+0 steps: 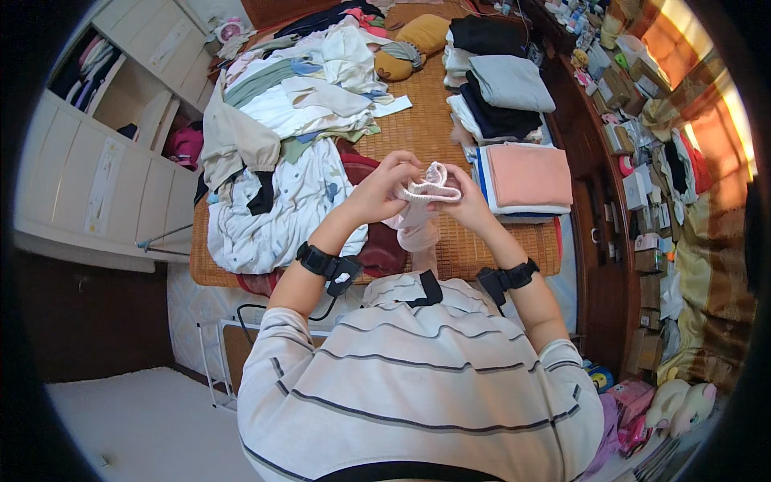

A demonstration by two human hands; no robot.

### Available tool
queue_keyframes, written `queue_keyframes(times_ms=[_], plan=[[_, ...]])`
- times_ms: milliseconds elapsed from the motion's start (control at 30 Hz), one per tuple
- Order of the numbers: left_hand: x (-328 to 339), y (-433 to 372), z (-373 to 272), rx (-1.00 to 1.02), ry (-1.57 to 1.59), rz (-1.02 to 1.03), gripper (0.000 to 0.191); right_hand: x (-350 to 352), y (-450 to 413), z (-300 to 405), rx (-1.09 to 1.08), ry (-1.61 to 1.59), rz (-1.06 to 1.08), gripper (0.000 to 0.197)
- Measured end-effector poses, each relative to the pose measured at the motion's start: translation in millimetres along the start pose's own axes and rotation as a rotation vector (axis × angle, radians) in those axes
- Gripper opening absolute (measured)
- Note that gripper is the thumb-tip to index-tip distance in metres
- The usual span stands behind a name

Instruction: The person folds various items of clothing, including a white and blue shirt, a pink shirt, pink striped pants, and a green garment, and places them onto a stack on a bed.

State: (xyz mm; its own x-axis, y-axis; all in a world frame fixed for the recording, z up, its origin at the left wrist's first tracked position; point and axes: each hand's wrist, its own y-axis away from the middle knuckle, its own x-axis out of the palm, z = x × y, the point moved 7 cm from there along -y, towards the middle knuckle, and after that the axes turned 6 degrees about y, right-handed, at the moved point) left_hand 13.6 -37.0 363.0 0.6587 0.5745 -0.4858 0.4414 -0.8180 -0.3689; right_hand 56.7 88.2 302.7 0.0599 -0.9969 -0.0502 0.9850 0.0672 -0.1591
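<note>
A pale pink sock or similar small knitted garment (420, 232) hangs from both hands, its ribbed opening gathered at the top. My left hand (380, 191) grips the left edge of this opening, while my right hand (467, 202) pinches its right edge. To the right of my right hand lies a stack of folded clothes topped with a peach-coloured piece (530, 175). Left of my left hand a white patterned garment (277, 211) is spread in loose folds, with a dark red cloth (382, 247) partly beneath it.
A bamboo mat (409, 135) covers the bed. Loose clothes (307, 90) heap at the far left, near a yellow plush toy (421, 34). More folded clothes (512, 84) stand at the far right. A white wardrobe (102, 162) is at left, a cluttered dark wooden cabinet (593, 241) at right.
</note>
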Motion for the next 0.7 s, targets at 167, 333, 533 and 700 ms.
queue_keyframes(times_ms=[167,333,533,700], plan=[[4,-5,8,0.093,-0.034,-0.083,0.042,-15,17,-32,0.063,-0.172,-0.198,0.058],[7,1,17,0.011,-0.070,-0.152,0.041,-14,27,-14,-0.008,-0.099,-0.303,0.046],[21,16,34,-0.168,-0.089,-0.120,0.033,-18,44,-46,0.156,-0.120,-0.307,0.026],[24,28,25,-0.095,-0.161,-0.087,0.029,-16,50,-58,0.205,-0.122,-0.189,0.024]])
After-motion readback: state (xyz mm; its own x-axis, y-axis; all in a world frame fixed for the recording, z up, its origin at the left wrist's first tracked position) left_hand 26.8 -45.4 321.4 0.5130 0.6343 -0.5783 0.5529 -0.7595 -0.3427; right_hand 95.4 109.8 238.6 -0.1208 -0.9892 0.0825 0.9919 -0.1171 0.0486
